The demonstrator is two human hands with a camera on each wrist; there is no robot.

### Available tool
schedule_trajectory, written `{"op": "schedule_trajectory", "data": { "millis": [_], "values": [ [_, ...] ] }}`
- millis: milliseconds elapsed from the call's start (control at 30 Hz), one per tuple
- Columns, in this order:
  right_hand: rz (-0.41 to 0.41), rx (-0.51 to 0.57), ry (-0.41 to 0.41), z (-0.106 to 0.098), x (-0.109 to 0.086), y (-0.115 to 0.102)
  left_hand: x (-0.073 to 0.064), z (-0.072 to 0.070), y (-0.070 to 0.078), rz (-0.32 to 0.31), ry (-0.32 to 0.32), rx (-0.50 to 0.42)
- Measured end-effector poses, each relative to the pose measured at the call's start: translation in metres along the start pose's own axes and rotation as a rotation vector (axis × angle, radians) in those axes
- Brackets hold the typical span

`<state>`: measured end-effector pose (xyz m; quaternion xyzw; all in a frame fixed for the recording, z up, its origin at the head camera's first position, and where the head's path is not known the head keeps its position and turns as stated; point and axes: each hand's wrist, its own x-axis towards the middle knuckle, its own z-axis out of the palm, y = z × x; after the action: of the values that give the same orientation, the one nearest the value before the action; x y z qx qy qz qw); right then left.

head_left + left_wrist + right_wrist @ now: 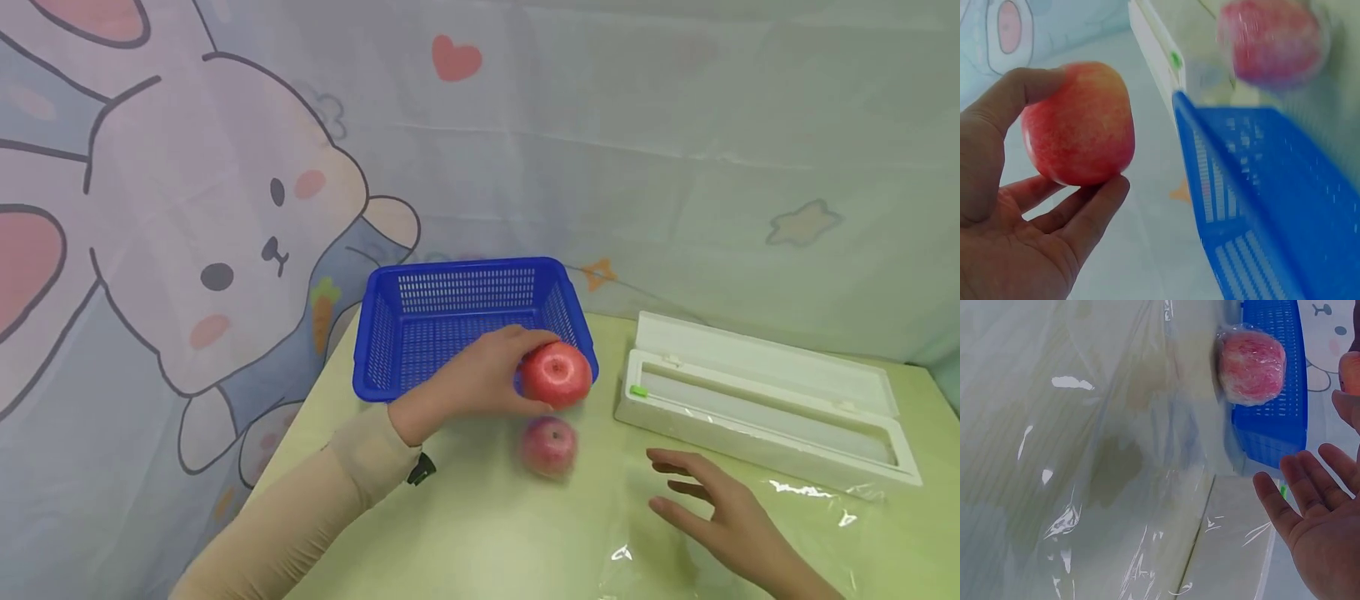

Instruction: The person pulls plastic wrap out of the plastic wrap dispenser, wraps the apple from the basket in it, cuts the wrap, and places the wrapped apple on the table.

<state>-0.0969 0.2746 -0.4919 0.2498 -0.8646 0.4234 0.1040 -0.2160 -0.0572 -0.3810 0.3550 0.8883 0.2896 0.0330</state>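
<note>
One wrapped apple (549,447) and one bare apple (557,375) in view: roughly half done, by the look of it. Apparently finished with the first, sheathed in crinkled clear wrap in the right wrist view and resting on the surface (450,517), at the near side of the blue basket (472,263). Left over, most likely: the same covering for the second, smooth-skinned in the left wrist view, with no wrap visible on the side shown there. Held up off the surface around the basket's near right corner in the head view, gripped between thumb and fingertips of the left hand (498,371). Nothing in the right hand (716,517), fingers relaxed and apart above the near right of the surface. Already laid out beneath: a sheet of clear film (652,542), glossy and creased, on the near side of the white box (750,440). Lid of the box swung back to the far side, with a green slider (638,391) at the left end. Cannot tell whether cut free or joined to the box. Neither apple set down inside the basket, so possibly loading also undone.
</note>
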Motion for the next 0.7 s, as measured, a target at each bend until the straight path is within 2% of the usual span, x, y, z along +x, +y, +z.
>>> {"op": "schedule_trajectory", "data": {
  "millis": [200,367,567,700],
  "values": [
    [-0.016,0.054,0.011,0.002,0.004,-0.008,-0.007,0.03,0.016,-0.058,-0.02,-0.051],
    [-0.025,0.11,0.027,-0.001,0.009,-0.015,-0.009,0.055,0.027,-0.082,-0.041,-0.066],
    [-0.014,0.168,0.014,-0.002,0.007,-0.02,-0.01,0.082,0.034,-0.043,-0.022,-0.022],
    [0.026,0.178,0.003,-0.002,0.001,-0.021,-0.01,0.096,0.037,-0.025,-0.011,0.003]
  ]
}}
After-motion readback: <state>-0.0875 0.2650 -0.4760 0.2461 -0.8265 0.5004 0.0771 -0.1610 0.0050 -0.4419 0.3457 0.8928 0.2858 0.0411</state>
